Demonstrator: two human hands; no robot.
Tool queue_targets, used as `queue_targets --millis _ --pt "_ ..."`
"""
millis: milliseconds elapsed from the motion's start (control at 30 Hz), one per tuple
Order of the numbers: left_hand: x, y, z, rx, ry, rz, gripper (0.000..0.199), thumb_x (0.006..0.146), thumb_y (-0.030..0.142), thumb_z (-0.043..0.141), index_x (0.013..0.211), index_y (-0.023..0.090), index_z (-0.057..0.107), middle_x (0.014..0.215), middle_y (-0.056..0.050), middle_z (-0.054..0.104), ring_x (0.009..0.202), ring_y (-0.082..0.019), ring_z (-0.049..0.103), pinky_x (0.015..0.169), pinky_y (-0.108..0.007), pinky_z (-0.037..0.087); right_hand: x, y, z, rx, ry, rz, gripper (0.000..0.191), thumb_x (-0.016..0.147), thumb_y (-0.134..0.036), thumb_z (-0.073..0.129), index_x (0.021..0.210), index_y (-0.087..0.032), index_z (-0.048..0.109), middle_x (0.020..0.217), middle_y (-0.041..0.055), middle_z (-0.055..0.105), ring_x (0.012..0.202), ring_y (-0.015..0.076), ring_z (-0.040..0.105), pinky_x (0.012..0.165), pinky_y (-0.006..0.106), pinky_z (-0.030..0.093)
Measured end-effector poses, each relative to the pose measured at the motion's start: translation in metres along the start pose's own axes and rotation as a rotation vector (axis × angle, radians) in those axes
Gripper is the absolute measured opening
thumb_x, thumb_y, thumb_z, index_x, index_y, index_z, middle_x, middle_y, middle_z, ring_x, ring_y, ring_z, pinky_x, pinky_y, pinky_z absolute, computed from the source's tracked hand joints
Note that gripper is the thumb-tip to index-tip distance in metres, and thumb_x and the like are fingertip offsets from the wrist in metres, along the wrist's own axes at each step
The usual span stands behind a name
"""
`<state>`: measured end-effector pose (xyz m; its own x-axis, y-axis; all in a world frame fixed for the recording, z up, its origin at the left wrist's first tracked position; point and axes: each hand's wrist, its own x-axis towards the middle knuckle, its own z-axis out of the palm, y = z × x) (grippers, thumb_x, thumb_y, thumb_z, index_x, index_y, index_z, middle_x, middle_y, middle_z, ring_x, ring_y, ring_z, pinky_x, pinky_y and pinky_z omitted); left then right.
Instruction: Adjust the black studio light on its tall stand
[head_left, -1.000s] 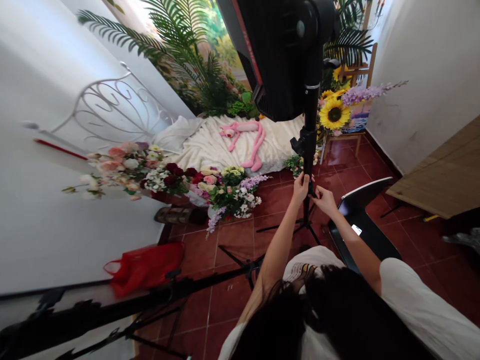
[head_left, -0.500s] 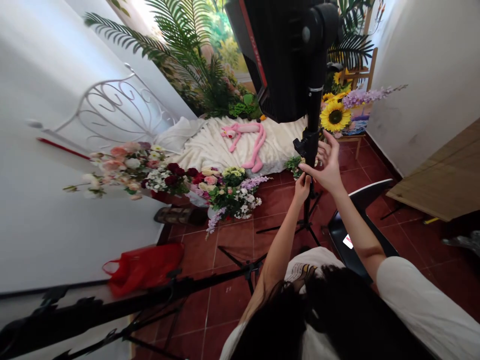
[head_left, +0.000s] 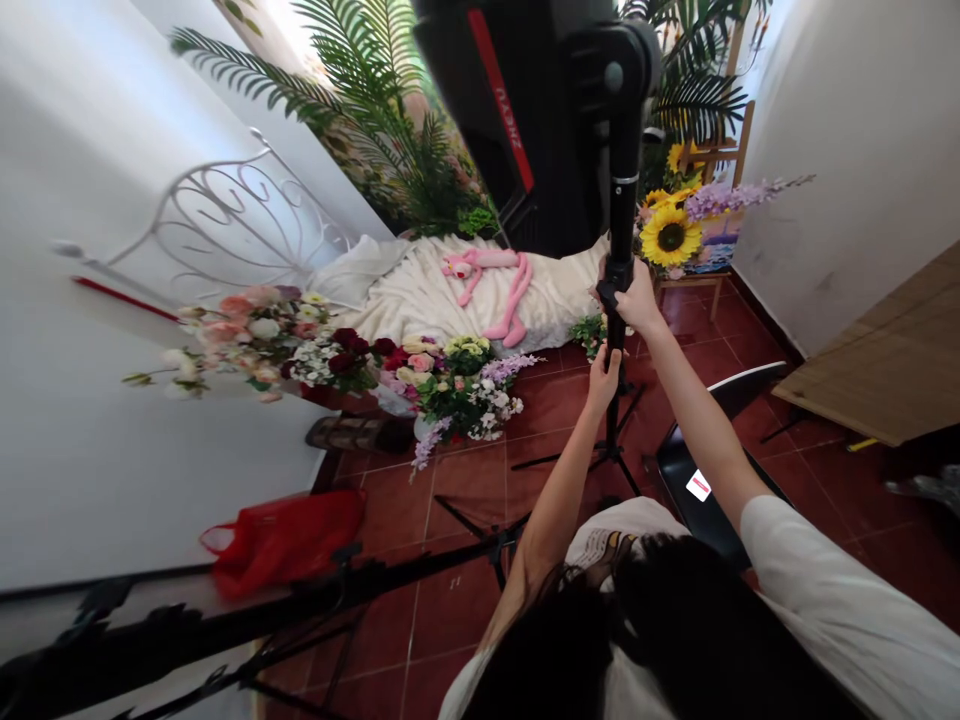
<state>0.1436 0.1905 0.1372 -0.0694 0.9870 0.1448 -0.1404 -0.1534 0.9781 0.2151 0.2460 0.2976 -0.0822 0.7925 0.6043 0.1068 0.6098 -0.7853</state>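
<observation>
A black light stand (head_left: 622,220) rises in front of me on spread legs, bearing a dark studio light (head_left: 517,130) with a red stripe. My left hand (head_left: 603,378) is wrapped round the lower part of the pole. Just above it, my right hand (head_left: 636,296) grips the stand at its black locking collar (head_left: 615,278), the thumb pressed against the collar's knob. Part of the right hand's fingers is hidden behind the pole.
Beyond the stand a cream blanket (head_left: 397,300) carries a pink plush toy (head_left: 517,290). Flowers (head_left: 465,385) stand before it. On the right are sunflowers (head_left: 670,236) and a black chair (head_left: 686,470). Another black stand (head_left: 360,590) and a red bag (head_left: 285,540) lie left.
My right hand, spread beside the pole before, has closed on the collar. The light has swung left and its lettering faces me more. My left hand stays on the pole.
</observation>
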Motion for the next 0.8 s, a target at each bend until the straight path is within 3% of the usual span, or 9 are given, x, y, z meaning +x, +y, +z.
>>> queue_targets --millis 133,233,467,600,800 --pt "-0.001 -0.005 -0.005 0.037 -0.040 -0.002 0.050 0.087 0.069 0.054 0.094 0.020 0.064 0.089 -0.003 0.067 0.080 -0.014 0.060 0.076 -0.024 0.050 0.001 0.007 0.004 0.025 -0.018 -0.011 0.043 0.072 -0.052 0.079 0.086 -0.023 0.051 0.073 -0.0015 0.057 0.070 0.0179 0.062 0.065 0.034 0.058" --pt "-0.004 -0.010 -0.006 0.046 -0.064 -0.036 0.046 0.087 0.064 0.058 0.100 0.020 0.062 0.093 -0.004 0.067 0.089 -0.015 0.063 0.086 -0.026 0.050 -0.011 0.020 0.009 -0.012 0.061 -0.007 0.041 0.071 -0.048 0.078 0.085 -0.023 0.049 0.074 -0.0012 0.055 0.071 0.0179 0.060 0.068 0.034 0.056" --pt "0.002 -0.028 -0.007 0.007 -0.077 0.043 0.067 0.073 0.044 0.081 0.127 0.018 0.052 0.124 -0.012 0.065 0.121 -0.024 0.060 0.111 -0.040 0.044 -0.069 0.063 0.027 -0.098 0.274 0.116 0.030 0.069 -0.034 0.070 0.086 -0.023 0.049 0.076 -0.0002 0.055 0.072 0.0180 0.056 0.071 0.034 0.053" --pt "0.002 -0.046 -0.004 -0.012 -0.131 0.055 0.064 0.074 0.036 0.078 0.131 0.018 0.054 0.123 -0.014 0.067 0.121 -0.028 0.062 0.112 -0.049 0.044 -0.096 0.080 0.023 -0.063 0.214 0.171 0.027 0.067 -0.035 0.069 0.081 -0.023 0.049 0.072 -0.0014 0.054 0.068 0.0170 0.054 0.070 0.034 0.051" --pt "0.002 -0.064 -0.003 -0.026 -0.104 0.057 0.049 0.077 0.032 0.073 0.122 0.017 0.059 0.123 -0.015 0.068 0.126 -0.028 0.060 0.113 -0.050 0.043 -0.092 0.085 0.011 -0.017 0.104 0.151 0.031 0.064 -0.041 0.072 0.078 -0.023 0.049 0.072 -0.0016 0.055 0.066 0.0160 0.051 0.067 0.033 0.048"
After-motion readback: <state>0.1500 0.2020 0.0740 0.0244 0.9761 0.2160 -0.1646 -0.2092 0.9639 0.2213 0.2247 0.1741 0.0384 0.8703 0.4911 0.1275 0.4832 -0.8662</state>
